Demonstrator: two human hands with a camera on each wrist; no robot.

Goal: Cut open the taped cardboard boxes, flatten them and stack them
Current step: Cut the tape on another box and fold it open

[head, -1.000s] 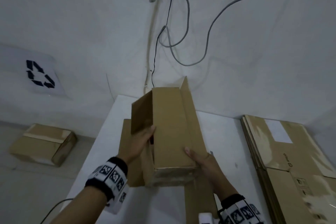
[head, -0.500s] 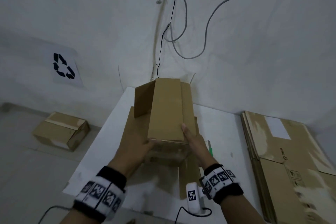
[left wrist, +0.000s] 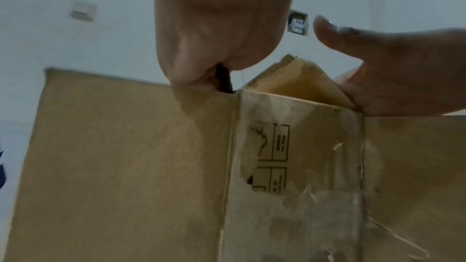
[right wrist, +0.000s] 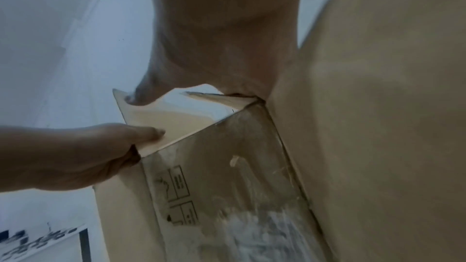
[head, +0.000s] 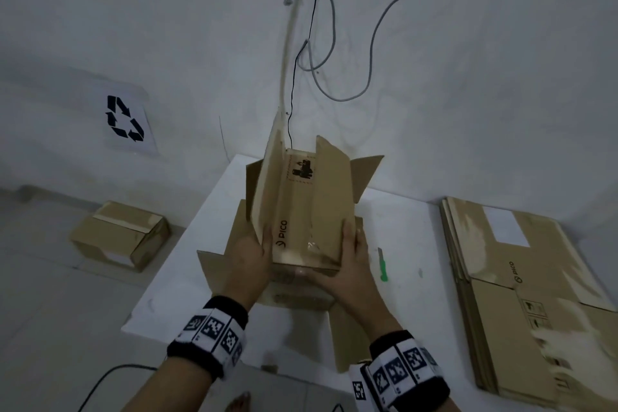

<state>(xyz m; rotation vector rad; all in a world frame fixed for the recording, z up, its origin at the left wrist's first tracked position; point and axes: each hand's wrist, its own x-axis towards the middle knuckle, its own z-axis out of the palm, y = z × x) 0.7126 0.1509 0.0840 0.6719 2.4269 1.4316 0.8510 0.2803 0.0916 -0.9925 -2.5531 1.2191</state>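
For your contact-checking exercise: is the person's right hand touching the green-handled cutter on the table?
Apart. In the head view the right hand grips the opened box, while the cutter lies beside it with bare white table showing between them.

wall (head: 133, 27): white, cables | table (head: 401, 227): white | floor (head: 50, 278): grey

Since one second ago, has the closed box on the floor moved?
No. The closed box still lies below the recycling sign, left of the table.
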